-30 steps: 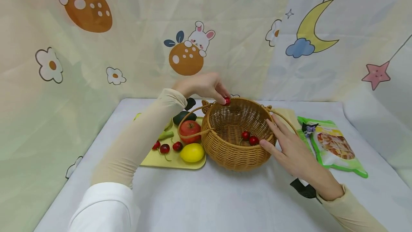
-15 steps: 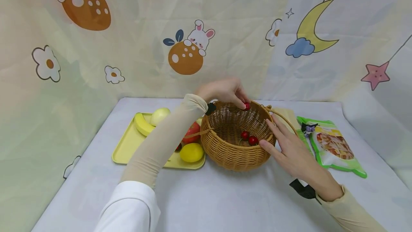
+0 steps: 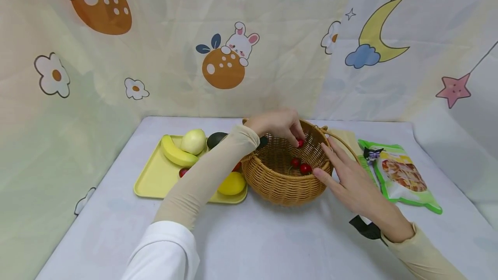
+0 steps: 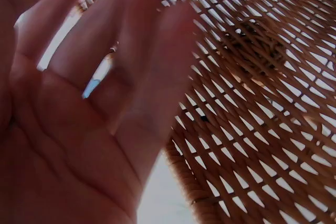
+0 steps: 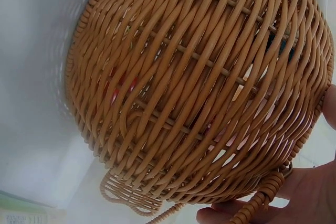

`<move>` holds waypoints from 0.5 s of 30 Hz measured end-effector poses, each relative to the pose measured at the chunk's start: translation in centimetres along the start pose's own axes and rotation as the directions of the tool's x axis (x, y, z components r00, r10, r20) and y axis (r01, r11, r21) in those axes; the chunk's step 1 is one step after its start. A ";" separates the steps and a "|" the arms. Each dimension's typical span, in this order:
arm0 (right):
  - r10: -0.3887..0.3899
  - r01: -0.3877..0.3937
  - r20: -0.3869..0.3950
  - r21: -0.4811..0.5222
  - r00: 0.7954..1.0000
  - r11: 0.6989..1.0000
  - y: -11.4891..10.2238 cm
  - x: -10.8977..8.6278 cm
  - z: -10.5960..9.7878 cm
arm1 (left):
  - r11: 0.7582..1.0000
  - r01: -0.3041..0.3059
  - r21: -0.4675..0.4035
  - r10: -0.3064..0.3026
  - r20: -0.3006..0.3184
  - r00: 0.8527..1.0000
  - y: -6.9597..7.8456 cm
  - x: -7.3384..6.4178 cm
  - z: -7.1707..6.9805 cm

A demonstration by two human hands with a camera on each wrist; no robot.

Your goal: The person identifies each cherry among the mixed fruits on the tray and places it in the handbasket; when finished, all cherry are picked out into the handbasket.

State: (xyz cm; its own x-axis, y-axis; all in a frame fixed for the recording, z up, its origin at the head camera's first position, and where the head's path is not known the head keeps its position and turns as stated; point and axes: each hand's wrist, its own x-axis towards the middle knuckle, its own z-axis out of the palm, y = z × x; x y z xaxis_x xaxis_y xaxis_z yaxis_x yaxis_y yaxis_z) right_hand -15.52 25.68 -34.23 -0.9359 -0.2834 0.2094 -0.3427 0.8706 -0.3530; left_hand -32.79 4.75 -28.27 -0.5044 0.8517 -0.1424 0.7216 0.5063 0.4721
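My left hand reaches over the far left rim into a brown wicker basket, pinching a red cherry at its fingertips. Below it, two more cherries lie inside the basket. In the left wrist view the palm fills the left side beside the woven wall, and the fingertips run out of the top. My right hand rests against the basket's right rim with fingers straight and thumb spread. The right wrist view shows its thumb at the rim and fingers near the handle's joint.
Left of the basket, a yellow tray bears a banana, a pale round fruit, a dark avocado, a lemon and a cherry. A green-and-white food bag lies to the right.
My left hand has moved right and down into the basket with the cherry, uncovering the tray's left part. The right hand has stayed at the rim.
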 end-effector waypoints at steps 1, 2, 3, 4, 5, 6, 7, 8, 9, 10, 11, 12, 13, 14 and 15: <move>0.000 0.000 0.001 -0.001 1.000 1.000 0.0 0.0 0.0 | 1.000 0.010 -0.001 -0.010 0.002 1.000 0.0 0.0 0.1; -0.001 0.001 0.001 -0.001 1.000 1.000 0.0 0.0 0.0 | 1.000 0.015 -0.002 -0.015 0.002 1.000 -0.1 0.0 0.2; -0.001 0.001 0.002 -0.001 1.000 1.000 0.0 0.0 0.0 | 1.000 0.021 -0.004 -0.021 0.000 1.000 -0.1 0.0 0.2; -0.001 0.001 0.002 -0.001 1.000 1.000 0.0 0.0 0.0 | 1.000 0.028 -0.008 -0.028 -0.004 1.000 -0.2 0.0 0.3; 0.000 0.000 0.003 -0.001 1.000 1.000 0.0 0.0 0.1 | 0.999 0.033 -0.013 -0.034 -0.006 0.999 -0.2 0.0 0.3; 0.001 -0.001 0.003 0.000 1.000 1.000 0.0 0.0 0.1 | 0.999 0.037 -0.017 -0.037 -0.007 0.999 -0.2 -0.1 0.3; 0.003 -0.003 0.004 0.001 1.000 1.000 0.0 0.0 0.1 | 0.999 0.041 -0.020 -0.041 -0.005 0.999 -0.2 -0.1 0.3; 0.004 -0.004 0.005 0.001 1.000 1.000 0.0 0.0 0.2 | 0.999 0.044 -0.021 -0.045 -0.003 0.999 -0.2 -0.1 0.4; 0.006 -0.006 0.006 0.001 1.000 1.000 0.0 0.0 0.2 | 0.998 0.051 -0.022 -0.051 0.000 0.999 -0.2 -0.1 0.4; 0.007 -0.007 0.006 0.001 1.000 1.000 0.0 0.0 0.2 | 0.998 0.059 -0.024 -0.059 0.003 0.998 -0.2 -0.1 0.4; 0.010 -0.010 0.007 0.002 1.000 1.000 0.0 0.0 0.3 | 0.998 0.064 -0.023 -0.064 0.006 0.998 -0.2 -0.1 0.4; 0.011 -0.011 0.007 0.003 1.000 1.000 0.0 0.0 0.3 | 0.997 0.070 -0.021 -0.069 0.009 0.998 -0.2 -0.1 0.4; 0.012 -0.012 0.006 0.003 1.000 1.000 0.0 0.0 0.2 | 0.997 0.070 -0.018 -0.070 0.012 0.997 -0.3 -0.1 0.4; 0.012 -0.012 0.005 0.005 1.000 1.000 0.0 0.0 0.2 | 0.997 0.070 -0.019 -0.070 0.015 0.997 -0.3 -0.1 0.3; 0.012 -0.012 0.005 0.006 1.000 1.000 0.0 0.0 0.2 | 0.997 0.069 -0.020 -0.069 0.016 0.997 -0.3 -0.1 0.3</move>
State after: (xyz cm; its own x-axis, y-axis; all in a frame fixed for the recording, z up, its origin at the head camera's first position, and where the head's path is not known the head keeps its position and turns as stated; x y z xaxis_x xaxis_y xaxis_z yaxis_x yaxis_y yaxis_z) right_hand -15.54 25.60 -34.38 -0.9401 -0.2754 0.2006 -0.3323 0.8713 -0.3611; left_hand -32.81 4.56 -28.67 -0.5451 0.8169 -0.1887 0.6756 0.5613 0.4780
